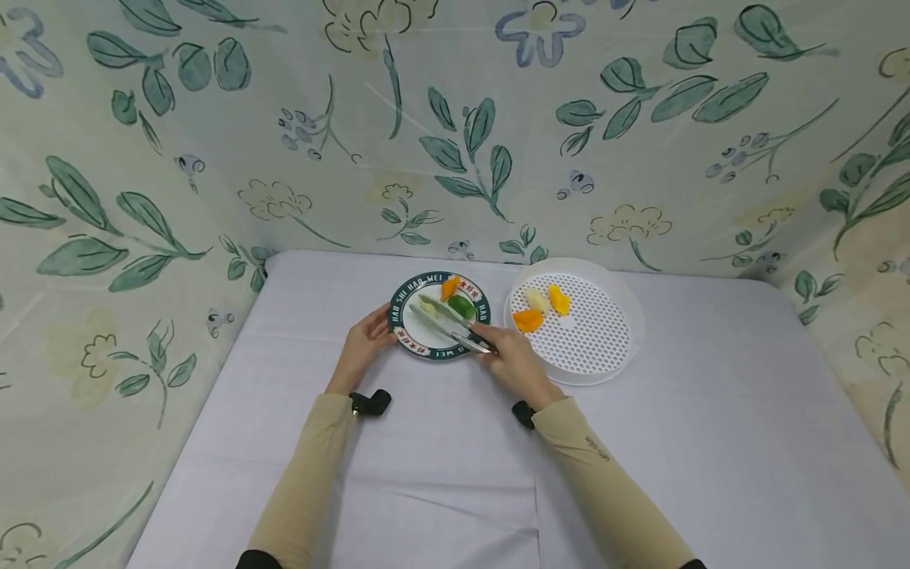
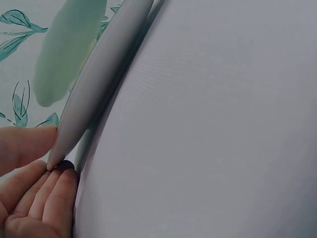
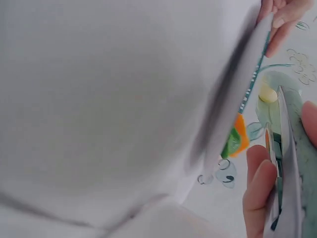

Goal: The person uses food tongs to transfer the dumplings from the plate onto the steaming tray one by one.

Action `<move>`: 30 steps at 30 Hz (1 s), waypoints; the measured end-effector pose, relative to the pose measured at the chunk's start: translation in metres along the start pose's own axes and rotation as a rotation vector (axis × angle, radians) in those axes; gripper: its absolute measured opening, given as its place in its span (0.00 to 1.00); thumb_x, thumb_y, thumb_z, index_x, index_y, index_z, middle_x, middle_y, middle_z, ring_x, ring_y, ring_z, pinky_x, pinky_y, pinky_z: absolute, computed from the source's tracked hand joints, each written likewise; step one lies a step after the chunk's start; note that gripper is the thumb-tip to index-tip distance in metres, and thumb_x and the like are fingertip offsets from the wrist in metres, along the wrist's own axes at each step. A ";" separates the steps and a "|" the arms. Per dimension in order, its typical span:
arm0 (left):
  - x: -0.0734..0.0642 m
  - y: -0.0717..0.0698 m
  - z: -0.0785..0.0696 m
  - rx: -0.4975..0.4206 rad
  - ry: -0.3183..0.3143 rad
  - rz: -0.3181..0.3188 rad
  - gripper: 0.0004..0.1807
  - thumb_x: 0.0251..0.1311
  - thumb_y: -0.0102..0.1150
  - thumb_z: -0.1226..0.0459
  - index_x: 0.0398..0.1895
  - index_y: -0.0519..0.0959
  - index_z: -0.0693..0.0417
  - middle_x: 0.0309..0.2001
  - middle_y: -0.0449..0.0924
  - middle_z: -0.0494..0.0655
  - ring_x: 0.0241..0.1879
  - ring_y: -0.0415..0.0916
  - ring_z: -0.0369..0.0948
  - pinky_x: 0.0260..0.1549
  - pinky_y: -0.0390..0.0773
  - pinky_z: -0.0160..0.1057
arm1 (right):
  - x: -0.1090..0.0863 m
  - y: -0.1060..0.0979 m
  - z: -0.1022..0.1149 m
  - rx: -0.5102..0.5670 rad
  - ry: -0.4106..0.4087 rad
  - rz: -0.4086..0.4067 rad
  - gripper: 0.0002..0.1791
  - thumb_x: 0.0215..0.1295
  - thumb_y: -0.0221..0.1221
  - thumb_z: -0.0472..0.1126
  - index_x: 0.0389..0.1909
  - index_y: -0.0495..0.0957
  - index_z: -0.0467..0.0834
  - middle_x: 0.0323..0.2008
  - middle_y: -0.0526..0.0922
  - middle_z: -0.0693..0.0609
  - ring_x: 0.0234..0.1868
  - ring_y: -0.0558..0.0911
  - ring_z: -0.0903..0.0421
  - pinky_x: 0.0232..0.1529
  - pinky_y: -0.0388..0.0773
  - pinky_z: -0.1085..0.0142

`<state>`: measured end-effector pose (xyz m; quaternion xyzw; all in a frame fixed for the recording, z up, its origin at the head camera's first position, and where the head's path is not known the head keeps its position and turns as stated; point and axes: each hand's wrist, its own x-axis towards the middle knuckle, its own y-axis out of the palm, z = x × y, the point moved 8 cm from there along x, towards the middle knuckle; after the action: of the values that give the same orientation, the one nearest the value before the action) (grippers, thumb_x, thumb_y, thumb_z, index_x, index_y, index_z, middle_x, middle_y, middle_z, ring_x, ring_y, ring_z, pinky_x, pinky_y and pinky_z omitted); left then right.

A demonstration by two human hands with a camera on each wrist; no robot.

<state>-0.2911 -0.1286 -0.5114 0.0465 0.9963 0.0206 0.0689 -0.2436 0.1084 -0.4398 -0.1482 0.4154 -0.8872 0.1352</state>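
Note:
A round plate (image 1: pixel 419 336) with a dark green lettered rim is pinched at its left edge by my left hand (image 1: pixel 364 341). The thumb lies over the rim and the fingers lie beneath, as the left wrist view shows. My right hand (image 1: pixel 517 365) grips metal tongs (image 3: pixel 293 163), which reach over the plate. Near the tong tips is a pale green vegetable piece (image 1: pixel 427 307); whether they pinch it I cannot tell. An orange piece (image 1: pixel 449 288) and a dark green piece (image 1: pixel 461 306) lie on the plate.
Right of the plate is a white perforated round tray (image 1: pixel 593 340). It bears an orange piece (image 1: pixel 528 320), a yellow piece (image 1: pixel 559 299) and a pale piece (image 1: pixel 536 300). A white cloth (image 1: pixel 441 442) covers the table; flowered fabric (image 1: pixel 469 229) hangs behind.

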 end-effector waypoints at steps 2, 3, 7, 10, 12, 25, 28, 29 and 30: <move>0.000 0.000 0.000 -0.002 -0.005 -0.002 0.36 0.57 0.54 0.81 0.70 0.60 0.63 0.69 0.60 0.59 0.66 0.62 0.46 0.59 0.69 0.28 | -0.002 -0.005 0.002 0.001 -0.008 -0.011 0.27 0.57 0.63 0.28 0.60 0.75 0.37 0.58 0.77 0.44 0.54 0.78 0.47 0.57 0.77 0.55; 0.000 0.000 0.001 -0.003 -0.008 -0.003 0.36 0.57 0.54 0.81 0.70 0.60 0.63 0.69 0.60 0.59 0.66 0.62 0.46 0.59 0.69 0.28 | -0.003 -0.008 0.003 0.003 -0.009 -0.015 0.27 0.57 0.64 0.28 0.59 0.75 0.38 0.57 0.77 0.44 0.53 0.78 0.47 0.56 0.77 0.55; 0.000 0.000 0.001 -0.005 -0.010 -0.002 0.36 0.57 0.54 0.81 0.71 0.59 0.63 0.69 0.59 0.59 0.66 0.61 0.47 0.59 0.69 0.28 | -0.010 -0.024 0.006 0.009 -0.004 -0.036 0.27 0.56 0.65 0.27 0.59 0.76 0.38 0.56 0.78 0.43 0.52 0.79 0.47 0.55 0.78 0.54; 0.000 0.000 0.001 -0.006 -0.011 -0.009 0.36 0.57 0.54 0.81 0.70 0.60 0.63 0.69 0.59 0.58 0.66 0.62 0.46 0.59 0.69 0.28 | -0.016 -0.036 0.007 0.010 -0.001 -0.051 0.28 0.54 0.65 0.27 0.59 0.75 0.37 0.56 0.78 0.42 0.54 0.78 0.46 0.55 0.78 0.53; 0.000 0.000 0.001 -0.004 -0.015 -0.011 0.36 0.57 0.54 0.81 0.71 0.60 0.62 0.69 0.59 0.58 0.66 0.62 0.46 0.59 0.69 0.28 | -0.020 -0.043 0.006 0.009 0.003 -0.064 0.28 0.54 0.65 0.26 0.59 0.75 0.36 0.56 0.78 0.42 0.54 0.78 0.45 0.54 0.78 0.53; -0.014 0.007 -0.022 -0.008 -0.044 0.026 0.36 0.57 0.53 0.82 0.71 0.57 0.66 0.70 0.56 0.63 0.67 0.59 0.50 0.62 0.67 0.33 | -0.042 -0.092 -0.010 -0.036 0.016 -0.144 0.30 0.52 0.66 0.26 0.60 0.75 0.37 0.57 0.76 0.40 0.57 0.75 0.40 0.57 0.75 0.47; -0.016 0.007 -0.024 -0.007 -0.048 0.025 0.36 0.57 0.53 0.82 0.71 0.57 0.66 0.70 0.57 0.62 0.67 0.59 0.49 0.62 0.67 0.33 | -0.047 -0.101 -0.016 -0.032 0.000 -0.153 0.31 0.51 0.66 0.25 0.60 0.74 0.36 0.57 0.76 0.39 0.56 0.76 0.40 0.55 0.76 0.47; -0.016 0.008 -0.024 -0.008 -0.049 0.025 0.36 0.57 0.53 0.82 0.71 0.57 0.66 0.70 0.57 0.62 0.67 0.59 0.49 0.62 0.67 0.33 | -0.049 -0.104 -0.019 -0.029 -0.002 -0.154 0.31 0.51 0.66 0.24 0.60 0.74 0.36 0.57 0.76 0.38 0.56 0.76 0.39 0.54 0.77 0.47; -0.016 0.008 -0.024 -0.009 -0.050 0.026 0.36 0.57 0.53 0.82 0.71 0.57 0.66 0.70 0.57 0.62 0.67 0.59 0.49 0.62 0.67 0.33 | -0.051 -0.106 -0.021 -0.030 -0.005 -0.155 0.31 0.51 0.66 0.24 0.60 0.74 0.35 0.57 0.76 0.38 0.55 0.76 0.39 0.54 0.77 0.47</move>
<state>-0.2779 -0.1232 -0.4853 0.0598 0.9935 0.0251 0.0936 -0.2169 0.2072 -0.3778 -0.1843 0.4154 -0.8884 0.0650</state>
